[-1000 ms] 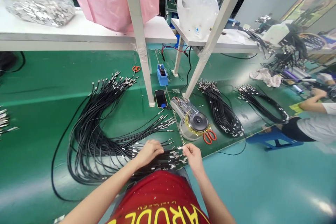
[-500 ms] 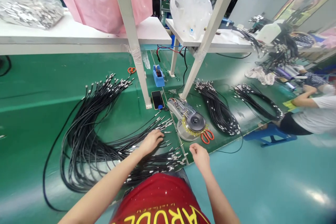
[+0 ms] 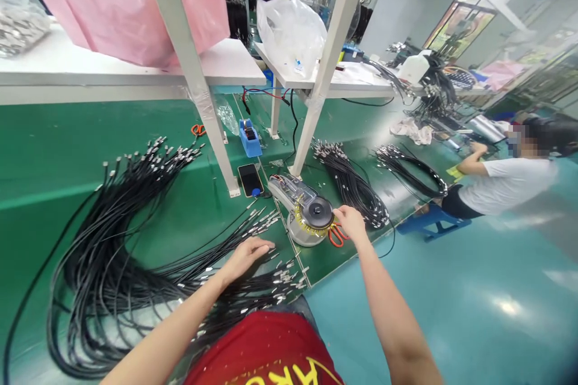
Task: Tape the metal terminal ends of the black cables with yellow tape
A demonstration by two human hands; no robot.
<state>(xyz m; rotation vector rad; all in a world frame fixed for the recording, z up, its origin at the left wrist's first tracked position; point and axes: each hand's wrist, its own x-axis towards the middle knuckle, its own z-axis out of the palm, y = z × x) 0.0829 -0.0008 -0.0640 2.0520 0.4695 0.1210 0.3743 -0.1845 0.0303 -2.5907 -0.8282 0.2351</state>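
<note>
Cables (image 3: pixel 106 289) in a thick black sheaf spread across the green-matted desk (image 3: pixel 54 132) at the left and near side, each one tipped with a small metal terminal (image 3: pixel 284 281). They should handle light and limp, sliding over one another and tangling easily, so the surest hold looks to be a loose gather of the run just behind the stiff terminals, which seem small and easily bent. The left hand (image 3: pixel 244 258) lies open and flat on the fanned ends, not clenched. Further right stands an automatic tape dispenser (image 3: pixel 302 212) with orange scissors (image 3: pixel 336 236) beside it, and the right hand (image 3: pixel 352 222) sits at the dispenser's right edge, above the scissors' handles; whether it pinches anything cannot be told. Two coiled black bundles (image 3: pixel 350 186) lie beyond, toward the far right.
</note>
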